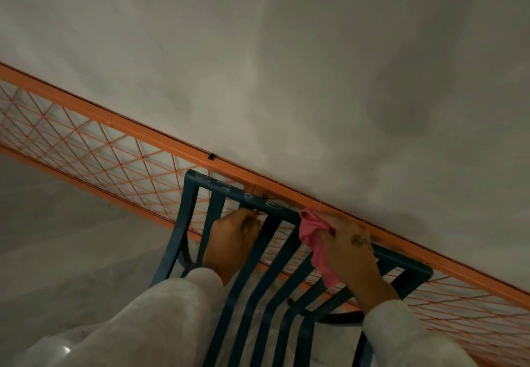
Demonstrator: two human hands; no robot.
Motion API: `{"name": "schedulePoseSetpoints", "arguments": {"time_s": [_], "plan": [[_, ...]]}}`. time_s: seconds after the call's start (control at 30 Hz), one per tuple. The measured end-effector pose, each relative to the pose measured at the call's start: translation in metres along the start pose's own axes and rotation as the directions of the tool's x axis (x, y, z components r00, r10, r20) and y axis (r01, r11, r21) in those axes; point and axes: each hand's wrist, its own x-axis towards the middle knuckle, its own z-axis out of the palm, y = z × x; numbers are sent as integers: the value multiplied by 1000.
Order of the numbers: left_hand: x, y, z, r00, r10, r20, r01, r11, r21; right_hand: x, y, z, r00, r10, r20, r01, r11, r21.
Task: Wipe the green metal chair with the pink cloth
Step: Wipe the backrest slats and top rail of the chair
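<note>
Two pale, fuzzy fabric sleeves, the left one and the right one, reach up from the bottom edge toward the dark green slatted metal chair. Its back stands just in front of an orange metal mesh fence and a grey wall. The left hand has its fingers curled over the chair's top rail where a slat meets it, bracing the frame. The right hand is clamped on the small soft pink cloth. It bunches the cloth in the fist and presses it against the top rail further to the right, while a loose tail hangs down over the slats. The chair looks rigid and fairly heavy, with hard painted bars that probably will not give under pressure, so firm rubbing should be safe. The top rail is the natural place to steady it, as the left hand does. The smooth paint may be a little slick, and pale smudges show along the rail left of the cloth. The cloth looks light, limp and easy to crumple. It seems best held wadded in the palm with a pad of fabric facing the metal. The dangling end could snag between the narrow slats, so gathering it in would likely help.
</note>
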Motion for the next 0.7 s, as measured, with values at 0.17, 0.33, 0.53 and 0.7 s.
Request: {"name": "schedulePoseSetpoints", "arguments": {"time_s": [0.17,0.33,0.53,0.7], "plan": [[1,-17,-8,966,-213,-147,205,976,-70,11,-30,12,998,-42,57,38,997,68],[8,-19,-9,994,-106,7,106,992,-75,32,-68,31,993,-33,118,30,999,31],[20,-30,-12,990,-116,75,119,993,-28,23,-79,38,969,-145,199,171,978,-119],[22,-36,-14,990,-95,105,98,995,-22,10,-46,15,982,-148,120,174,952,-252]]}}
